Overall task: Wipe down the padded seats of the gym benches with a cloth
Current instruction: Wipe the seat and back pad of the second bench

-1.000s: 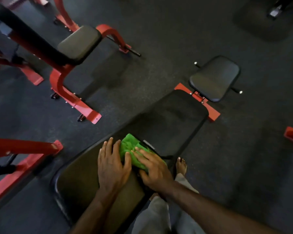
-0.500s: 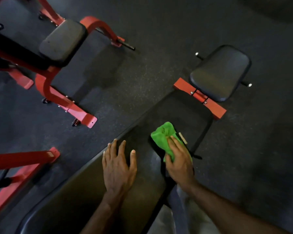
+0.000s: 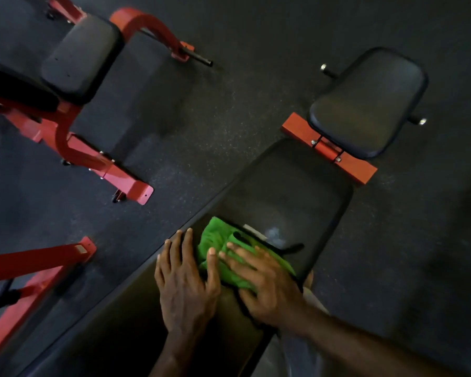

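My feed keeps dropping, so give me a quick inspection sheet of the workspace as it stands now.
Surface: long black bench pad, faint smear near the cloth.
Job's things: green cloth bunched on the pad; small seat pad beyond it.
Clutter: nothing seen.
Hands: left hand flat on the pad beside the cloth; right hand presses the cloth, fingers spread.
Cables: nothing seen.
Surroundings: dark speckled floor; red bench frame to the left.

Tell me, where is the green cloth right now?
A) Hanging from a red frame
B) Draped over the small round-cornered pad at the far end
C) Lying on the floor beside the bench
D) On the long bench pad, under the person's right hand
D: the green cloth lies on the long bench pad, with the right hand spread flat over it and the left hand resting on the pad beside it.
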The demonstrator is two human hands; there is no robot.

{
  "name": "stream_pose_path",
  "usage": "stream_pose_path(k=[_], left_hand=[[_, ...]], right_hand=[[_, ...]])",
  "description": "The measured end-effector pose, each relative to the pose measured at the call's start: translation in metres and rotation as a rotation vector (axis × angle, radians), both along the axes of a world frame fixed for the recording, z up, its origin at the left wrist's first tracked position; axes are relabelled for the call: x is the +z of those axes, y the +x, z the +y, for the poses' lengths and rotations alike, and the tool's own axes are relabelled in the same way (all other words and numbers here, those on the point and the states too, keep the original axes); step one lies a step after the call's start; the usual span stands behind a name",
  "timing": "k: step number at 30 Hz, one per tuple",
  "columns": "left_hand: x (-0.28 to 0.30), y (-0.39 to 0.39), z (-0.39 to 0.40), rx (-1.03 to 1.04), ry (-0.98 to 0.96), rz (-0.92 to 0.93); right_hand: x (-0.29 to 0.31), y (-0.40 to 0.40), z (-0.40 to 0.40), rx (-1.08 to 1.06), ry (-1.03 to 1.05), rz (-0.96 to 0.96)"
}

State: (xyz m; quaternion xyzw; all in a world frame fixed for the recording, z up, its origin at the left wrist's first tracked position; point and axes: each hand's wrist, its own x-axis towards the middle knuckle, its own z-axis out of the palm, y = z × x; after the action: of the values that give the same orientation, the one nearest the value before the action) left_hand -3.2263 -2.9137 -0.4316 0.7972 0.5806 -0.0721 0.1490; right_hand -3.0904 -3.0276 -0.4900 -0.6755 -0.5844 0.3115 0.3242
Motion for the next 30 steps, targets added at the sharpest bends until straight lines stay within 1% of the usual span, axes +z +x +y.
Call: stream_pose_path(k=[1,2,3,4,5,6,7,9,10,11,12,14,15,16,17,18,19,20,21,22,24,25,26,27,28,29,30], left_hand=[[-0.001,-0.001,0.0,0.001,0.006,0.0],[-0.001,-0.001,-0.001,0.003,0.005,0.008],[-0.002,-0.001,0.0,-0.002,0.0,0.017],[-0.003,-0.001,0.0,-0.008,-0.006,0.027],[-0.003,0.0,0.001,-0.009,-0.01,0.035],[-0.003,0.0,0.001,-0.005,-0.007,0.038],[-0.003,0.0,0.0,-0.003,0.0,0.035],[-0.002,0.001,0.0,0.001,0.018,0.032],[-0.001,0.001,-0.001,0.002,0.019,0.039],[0.0,0.002,-0.001,0.0,0.015,0.046],[0.0,0.003,0.0,-0.007,0.004,0.053],[0.0,0.004,-0.001,-0.012,-0.008,0.067],[0.001,0.004,-0.002,-0.013,0.002,0.071],[0.002,0.004,-0.002,-0.007,0.023,0.069],[0.002,0.004,-0.002,-0.003,0.039,0.06],[0.001,0.003,-0.002,0.0,0.043,0.048],[0.001,0.002,-0.003,0.004,0.038,0.04],[0.0,0.002,-0.003,0.007,0.033,0.035],[0.0,0.002,-0.004,0.008,0.033,0.036],[0.0,0.003,-0.004,0.005,0.035,0.04],[-0.001,0.003,-0.004,0.004,0.031,0.048],[0.0,0.002,-0.005,0.003,0.029,0.052],[0.0,0.002,-0.004,0.004,0.031,0.05],[0.0,0.002,-0.004,0.005,0.033,0.047],[0.0,0.002,-0.003,0.008,0.031,0.041],[-0.001,0.002,-0.003,0.011,0.025,0.038],[-0.001,0.002,-0.003,0.015,0.022,0.04]], right_hand=[[-0.009,0.018,0.005,0.05,0.029,-0.039],[-0.02,0.033,0.013,0.012,0.017,-0.057],[-0.027,0.044,0.023,-0.115,-0.025,-0.045],[-0.029,0.046,0.033,-0.291,-0.096,-0.005],[-0.027,0.039,0.042,-0.421,-0.165,0.012],[-0.02,0.026,0.049,-0.436,-0.179,0.023],[-0.014,0.015,0.05,-0.346,-0.131,0.033],[-0.011,0.015,0.044,0.018,0.014,0.034],[-0.015,0.031,0.044,0.132,0.064,-0.001],[-0.023,0.048,0.048,0.136,0.089,-0.056],[-0.033,0.064,0.054,0.043,0.065,-0.074],[-0.046,0.075,0.069,-0.322,-0.08,-0.019],[-0.043,0.065,0.075,-0.44,-0.147,-0.02],[-0.036,0.049,0.079,-0.441,-0.153,-0.02],[-0.027,0.034,0.077,-0.324,-0.106,0.006],[-0.02,0.024,0.071,-0.128,-0.021,0.023],[-0.017,0.025,0.065,0.065,0.033,0.021],[-0.019,0.038,0.065,0.194,0.075,-0.006],[-0.025,0.052,0.069,0.211,0.097,-0.051],[-0.035,0.064,0.076,0.127,0.073,-0.075],[-0.044,0.067,0.091,-0.21,-0.047,-0.016],[-0.041,0.053,0.095,-0.323,-0.102,-0.006],[-0.034,0.036,0.098,-0.331,-0.093,0.005],[-0.026,0.021,0.096,-0.237,-0.045,0.026],[-0.02,0.011,0.091,-0.071,0.026,0.041],[-0.017,0.014,0.085,0.091,0.079,0.044],[-0.02,0.027,0.085,0.194,0.117,0.037]])
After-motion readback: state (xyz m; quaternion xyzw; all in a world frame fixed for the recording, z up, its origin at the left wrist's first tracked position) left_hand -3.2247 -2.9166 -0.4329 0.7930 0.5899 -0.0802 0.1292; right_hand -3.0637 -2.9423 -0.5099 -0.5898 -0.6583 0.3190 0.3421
